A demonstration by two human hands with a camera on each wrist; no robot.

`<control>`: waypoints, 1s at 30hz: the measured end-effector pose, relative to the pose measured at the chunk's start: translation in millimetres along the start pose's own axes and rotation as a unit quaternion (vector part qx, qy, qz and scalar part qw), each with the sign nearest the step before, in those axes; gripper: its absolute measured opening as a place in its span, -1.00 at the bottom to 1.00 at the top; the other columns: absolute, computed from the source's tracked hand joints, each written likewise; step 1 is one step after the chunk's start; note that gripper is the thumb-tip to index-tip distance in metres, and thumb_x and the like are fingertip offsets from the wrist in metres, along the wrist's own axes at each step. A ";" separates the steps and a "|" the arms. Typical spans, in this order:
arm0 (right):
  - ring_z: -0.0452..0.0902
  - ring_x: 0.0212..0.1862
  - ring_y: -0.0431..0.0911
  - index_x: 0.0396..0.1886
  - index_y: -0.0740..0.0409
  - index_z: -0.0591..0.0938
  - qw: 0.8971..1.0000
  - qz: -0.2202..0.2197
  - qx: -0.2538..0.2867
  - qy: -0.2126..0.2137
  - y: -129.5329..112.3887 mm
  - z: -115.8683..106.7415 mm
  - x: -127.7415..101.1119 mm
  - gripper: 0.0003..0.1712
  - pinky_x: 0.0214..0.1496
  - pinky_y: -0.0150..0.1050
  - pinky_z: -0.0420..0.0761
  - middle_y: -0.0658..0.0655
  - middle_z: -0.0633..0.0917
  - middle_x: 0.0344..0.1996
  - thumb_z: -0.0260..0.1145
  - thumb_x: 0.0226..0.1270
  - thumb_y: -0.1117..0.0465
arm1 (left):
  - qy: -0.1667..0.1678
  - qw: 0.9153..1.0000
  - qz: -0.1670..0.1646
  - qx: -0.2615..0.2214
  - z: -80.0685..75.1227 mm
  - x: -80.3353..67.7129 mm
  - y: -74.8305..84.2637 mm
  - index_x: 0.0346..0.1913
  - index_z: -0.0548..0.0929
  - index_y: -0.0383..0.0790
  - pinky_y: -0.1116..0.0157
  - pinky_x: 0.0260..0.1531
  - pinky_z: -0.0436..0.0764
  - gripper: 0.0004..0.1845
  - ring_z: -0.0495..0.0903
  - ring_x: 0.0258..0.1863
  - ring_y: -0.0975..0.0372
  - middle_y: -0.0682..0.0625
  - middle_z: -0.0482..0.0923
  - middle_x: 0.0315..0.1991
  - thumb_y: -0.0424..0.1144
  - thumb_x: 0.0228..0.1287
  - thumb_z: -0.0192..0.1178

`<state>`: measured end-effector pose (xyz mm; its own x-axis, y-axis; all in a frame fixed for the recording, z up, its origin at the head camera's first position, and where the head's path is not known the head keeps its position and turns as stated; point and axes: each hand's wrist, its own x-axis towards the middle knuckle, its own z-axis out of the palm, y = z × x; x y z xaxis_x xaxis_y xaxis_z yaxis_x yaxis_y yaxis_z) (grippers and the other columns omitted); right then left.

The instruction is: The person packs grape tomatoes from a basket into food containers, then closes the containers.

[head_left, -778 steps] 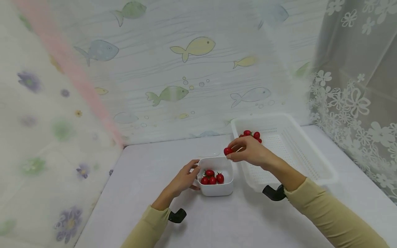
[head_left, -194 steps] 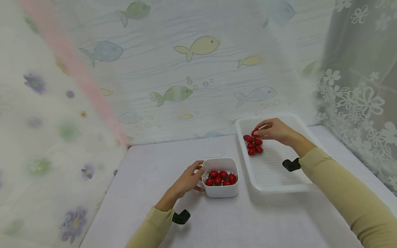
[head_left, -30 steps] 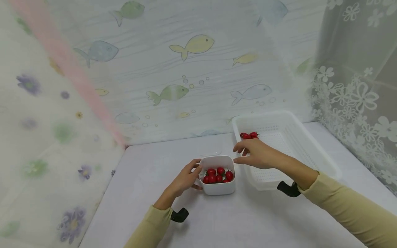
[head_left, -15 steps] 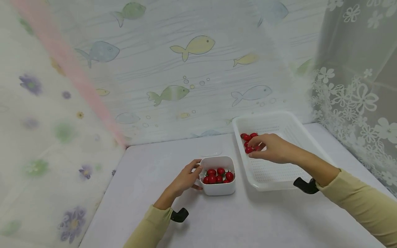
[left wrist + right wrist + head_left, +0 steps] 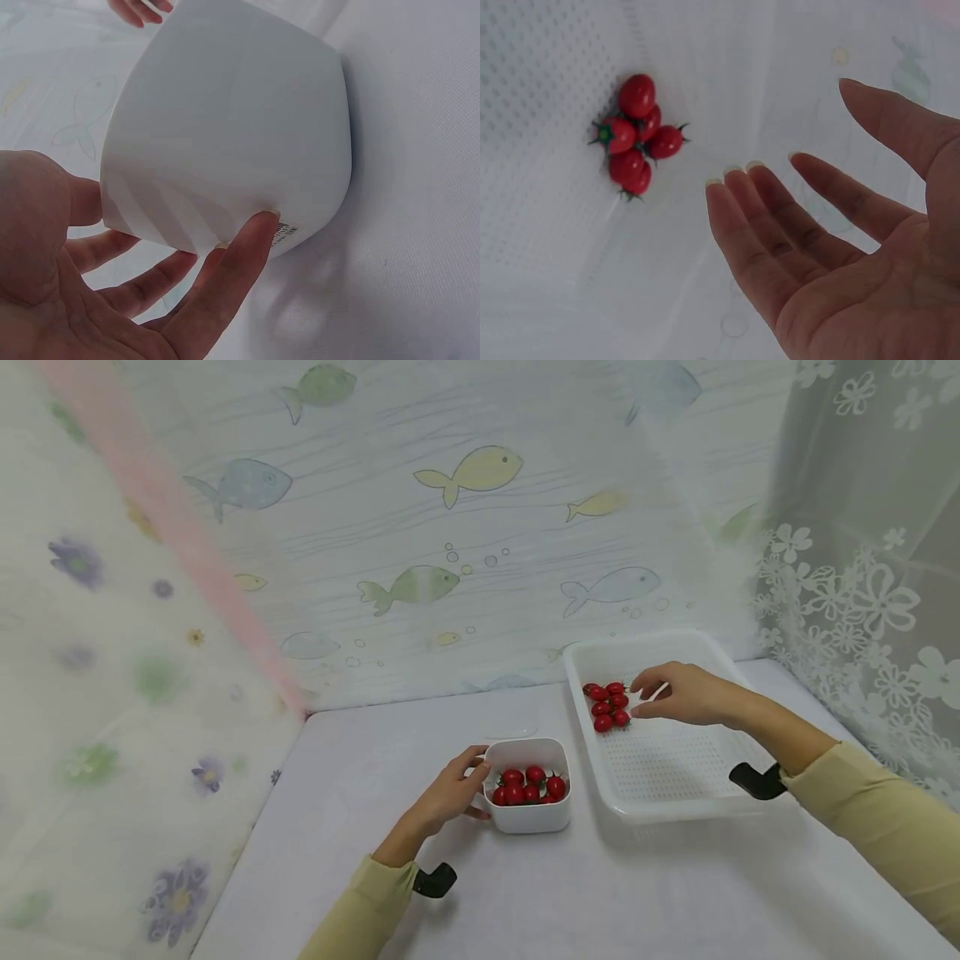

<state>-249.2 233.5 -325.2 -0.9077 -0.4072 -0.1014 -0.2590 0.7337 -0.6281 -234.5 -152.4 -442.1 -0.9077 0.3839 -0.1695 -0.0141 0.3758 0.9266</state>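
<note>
My left hand (image 5: 448,789) holds the left side of a small white square container (image 5: 532,817), fingers and thumb spread over its wall; the left wrist view shows the fingertips against the container's side, near a small printed label (image 5: 285,233). Inside the container lie several red cherry tomatoes (image 5: 513,793). My right hand (image 5: 678,693) is above the white perforated basket (image 5: 675,777), fingers loosely bent and nothing between them. Just left of its fingertips, more cherry tomatoes (image 5: 601,709) with green stems lie clustered at the basket's left side.
A clear, thin-edged piece like a lid (image 5: 513,727) lies behind the container. Everything stands on a white-covered table (image 5: 360,760). A fish-patterned curtain (image 5: 450,543) hangs behind, with a lace curtain (image 5: 862,602) on the right.
The right hand has moved from beside the container back and right over the basket, uncovering the tomatoes there. Compared with the earliest frame, the container holds more tomatoes. The left hand stays.
</note>
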 end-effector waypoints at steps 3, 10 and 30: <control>0.57 0.16 0.25 0.31 0.37 0.49 1.000 0.011 0.007 -0.010 11.2 -5.8 5.4 -0.37 0.06 0.08 0.69 0.40 0.60 0.16 0.35 0.46 0.02 | 0.001 1.000 0.000 -0.001 0.1 0.3 -1.0 0.50 0.31 -0.10 0.09 -0.33 0.82 -0.53 0.60 0.04 -0.08 -0.25 0.33 0.39 -0.10 0.66 -0.04; 0.62 0.09 0.25 0.34 0.46 0.42 0.999 0.029 0.020 -0.021 33.4 -12.6 22.7 -0.33 0.12 0.18 0.69 0.51 0.54 0.19 0.32 0.49 0.04 | 0.002 1.000 0.003 -0.002 0.0 0.8 -2.3 0.50 0.31 -0.09 0.09 -0.33 0.82 -0.52 0.61 0.03 -0.06 -0.24 0.34 0.39 -0.08 0.66 -0.03; 0.42 0.29 0.42 0.38 0.59 0.27 0.988 0.089 0.117 -0.038 74.8 -5.5 57.8 -0.28 0.31 0.20 0.57 0.58 0.42 0.30 0.25 0.54 0.11 | 0.002 1.000 0.012 0.001 -1.0 1.8 -3.5 0.48 0.33 -0.08 0.09 -0.34 0.82 -0.54 0.62 0.01 -0.05 -0.25 0.36 0.37 -0.09 0.65 -0.03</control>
<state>-322.9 267.9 -373.9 -0.9021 -0.3291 -0.2790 -0.0053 0.6550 -0.7556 -236.5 -153.9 -445.3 -0.9095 0.3896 -0.1449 0.0093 0.3676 0.9299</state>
